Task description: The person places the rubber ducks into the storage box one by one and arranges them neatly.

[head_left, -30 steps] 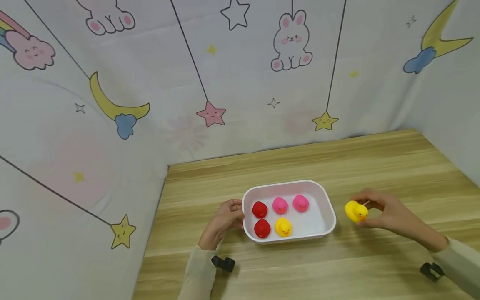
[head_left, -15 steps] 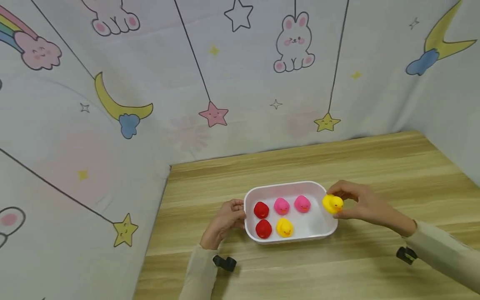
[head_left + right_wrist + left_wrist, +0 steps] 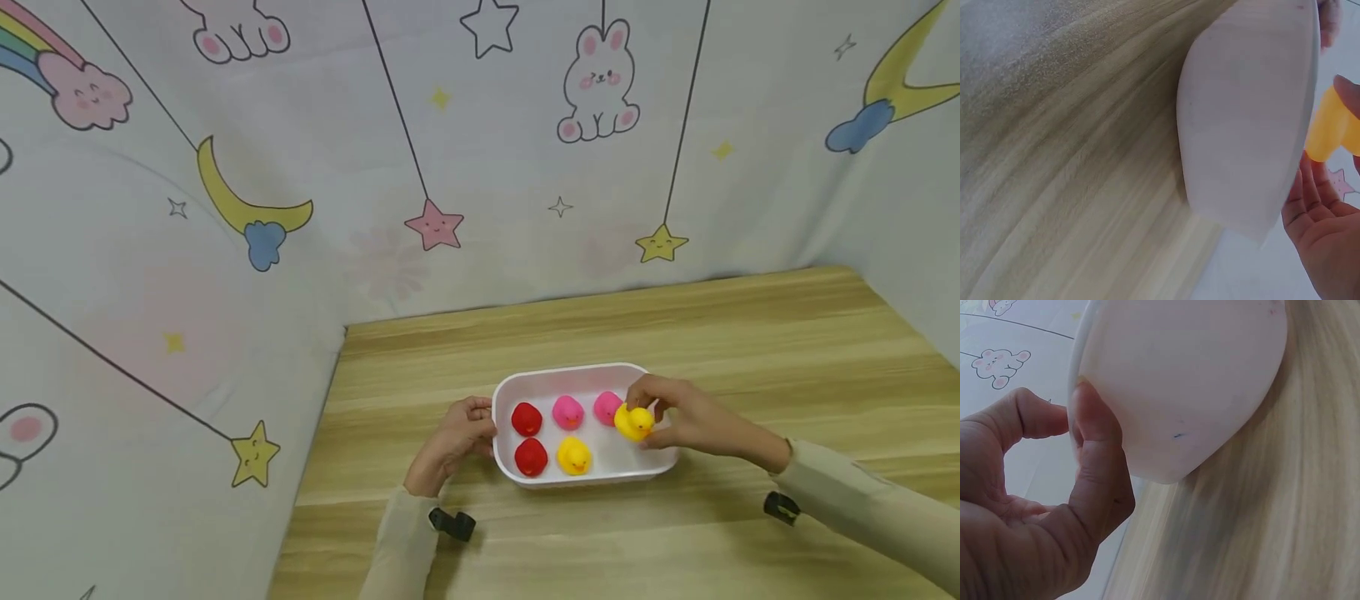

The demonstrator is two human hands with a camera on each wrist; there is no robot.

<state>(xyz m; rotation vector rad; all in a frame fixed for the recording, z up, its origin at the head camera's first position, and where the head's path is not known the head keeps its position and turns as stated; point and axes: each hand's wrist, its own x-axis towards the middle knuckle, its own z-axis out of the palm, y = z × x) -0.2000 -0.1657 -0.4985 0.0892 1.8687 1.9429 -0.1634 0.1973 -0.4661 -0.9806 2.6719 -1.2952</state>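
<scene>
My right hand (image 3: 686, 417) pinches a yellow rubber duck (image 3: 634, 423) above the right part of a white plastic tray (image 3: 660, 468). In the right wrist view that duck (image 3: 1329, 128) shows beyond the tray's rim, partly cut off by the frame edge. At the tray's left end, my left hand (image 3: 456, 437) grips the rim. The left wrist view shows its thumb and finger pinching the tray wall (image 3: 1191, 381). Inside the tray lie red ducks (image 3: 531, 457) at the left, pink ducks (image 3: 567, 412) along the back and another yellow duck (image 3: 574, 456) in front. The held duck partly covers one pink duck.
The tray stands on a wood-grain table (image 3: 585, 542). A white cloth (image 3: 510, 167) printed with rabbits, stars and moons hangs behind and to the left. Black wrist-camera mounts (image 3: 453, 524) sit at both sleeves.
My right hand has carried the yellow duck leftward from beside the tray to above its inside. My left hand keeps its grip on the tray's left end. The head view has shifted slightly.
</scene>
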